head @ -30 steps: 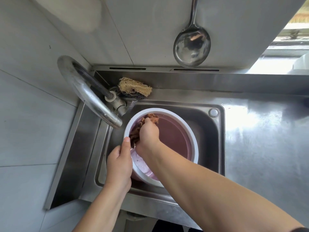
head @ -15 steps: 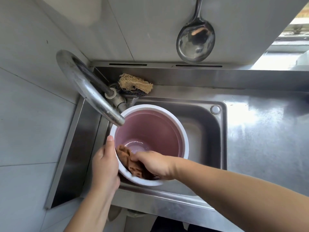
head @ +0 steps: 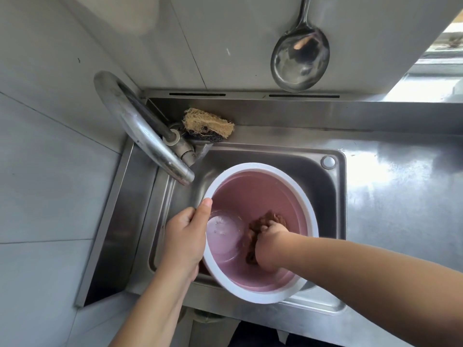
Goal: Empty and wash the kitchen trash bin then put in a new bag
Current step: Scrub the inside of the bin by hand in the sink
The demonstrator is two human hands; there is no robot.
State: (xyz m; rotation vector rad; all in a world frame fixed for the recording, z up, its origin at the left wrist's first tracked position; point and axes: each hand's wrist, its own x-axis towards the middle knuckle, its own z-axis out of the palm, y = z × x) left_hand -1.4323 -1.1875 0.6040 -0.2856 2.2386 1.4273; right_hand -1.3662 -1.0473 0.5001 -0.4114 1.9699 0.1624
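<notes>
A pink trash bin [head: 253, 194] with a white rim stands tilted in the steel sink [head: 295, 156], its mouth facing me. My left hand [head: 184, 240] grips the bin's left rim, thumb over the edge. Reaching inside the bin, my right hand [head: 269, 246] holds a brown cloth [head: 260, 222] pressed against the inner right wall. A little water lies at the bin's bottom.
A curved steel tap [head: 140, 128] hangs over the sink's left side, just above the bin. Behind the tap lies a loofah scrubber [head: 208, 123] on a dark pad. A metal ladle [head: 299, 58] hangs on the wall. Steel counter [head: 400, 196] extends right.
My right hand moved the cloth from the bin's near left rim deeper inside to the right wall. The bin shifted right and tipped more toward me.
</notes>
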